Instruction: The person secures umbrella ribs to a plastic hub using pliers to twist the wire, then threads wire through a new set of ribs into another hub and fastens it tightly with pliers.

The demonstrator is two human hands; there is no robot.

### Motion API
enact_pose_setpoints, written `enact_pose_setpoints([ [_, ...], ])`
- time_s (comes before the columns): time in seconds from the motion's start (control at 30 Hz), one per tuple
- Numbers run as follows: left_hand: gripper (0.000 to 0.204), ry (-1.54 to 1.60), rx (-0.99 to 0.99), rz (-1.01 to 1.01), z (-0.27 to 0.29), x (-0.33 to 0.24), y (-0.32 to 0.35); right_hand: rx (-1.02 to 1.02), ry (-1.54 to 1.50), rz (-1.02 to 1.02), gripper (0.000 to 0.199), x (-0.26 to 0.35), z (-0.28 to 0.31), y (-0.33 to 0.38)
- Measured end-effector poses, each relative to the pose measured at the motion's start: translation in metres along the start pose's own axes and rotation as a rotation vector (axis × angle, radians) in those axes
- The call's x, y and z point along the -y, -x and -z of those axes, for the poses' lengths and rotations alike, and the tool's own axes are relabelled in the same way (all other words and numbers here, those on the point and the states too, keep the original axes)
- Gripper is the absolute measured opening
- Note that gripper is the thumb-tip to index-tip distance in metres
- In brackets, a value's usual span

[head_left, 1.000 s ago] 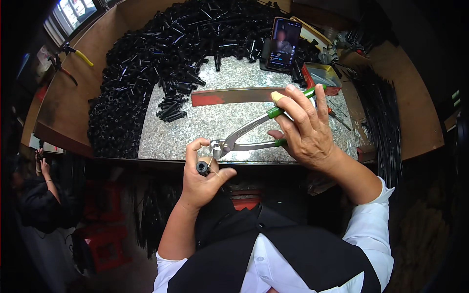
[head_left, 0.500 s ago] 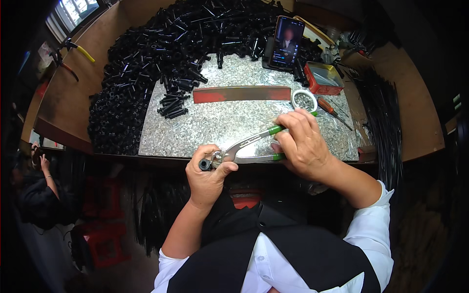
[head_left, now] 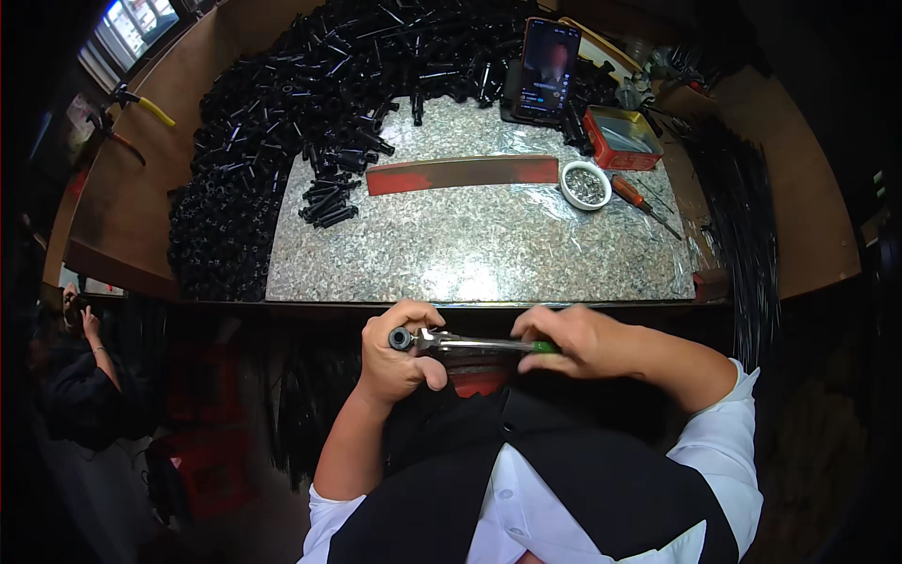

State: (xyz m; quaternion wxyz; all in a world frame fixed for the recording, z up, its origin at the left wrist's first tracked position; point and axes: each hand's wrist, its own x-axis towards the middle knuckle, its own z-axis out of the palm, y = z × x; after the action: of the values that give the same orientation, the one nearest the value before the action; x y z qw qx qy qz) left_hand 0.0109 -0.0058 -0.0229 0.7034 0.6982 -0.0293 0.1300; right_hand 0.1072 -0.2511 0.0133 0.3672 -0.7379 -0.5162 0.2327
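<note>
My left hand (head_left: 387, 365) is closed around a short black tubular piece (head_left: 401, 338), whose round hollow end faces up. Against that piece sit the metal jaws of a pair of pliers (head_left: 481, 343), seen edge-on now. My right hand (head_left: 584, 340) is wrapped around the green-sleeved handles at the other end of the pliers. Both hands are just in front of the table's near edge, above my lap. How the jaws meet the black piece is too small to make out.
A stone-patterned tabletop (head_left: 413, 254) carries a red-and-brown strip (head_left: 460, 176), a white bowl of small metal bits (head_left: 585, 186), an orange-handled screwdriver (head_left: 644, 203), a red tin (head_left: 622, 141) and a propped phone (head_left: 547, 70). Black tubular pieces (head_left: 254, 141) are heaped left and behind. Another person (head_left: 89, 376) is far left.
The pliers have come down toward me from over the table edge and turned edge-on, their handles seen in line. My right hand has lowered with them; the left still grips the black piece.
</note>
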Motion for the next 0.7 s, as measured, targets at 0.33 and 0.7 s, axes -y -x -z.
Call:
enact_pose_setpoints([
  [0.33, 0.062, -0.007, 0.01, 0.048, 0.002, 0.001, 0.0, 0.111, -0.192, -0.206, 0.048, 0.025, -0.005, 0.001],
  [0.7, 0.076, -0.032, 0.128, 0.014, 0.017, 0.003, 0.0, 0.5, -1.051, -0.607, 0.03, 0.0, -0.007, 0.002],
])
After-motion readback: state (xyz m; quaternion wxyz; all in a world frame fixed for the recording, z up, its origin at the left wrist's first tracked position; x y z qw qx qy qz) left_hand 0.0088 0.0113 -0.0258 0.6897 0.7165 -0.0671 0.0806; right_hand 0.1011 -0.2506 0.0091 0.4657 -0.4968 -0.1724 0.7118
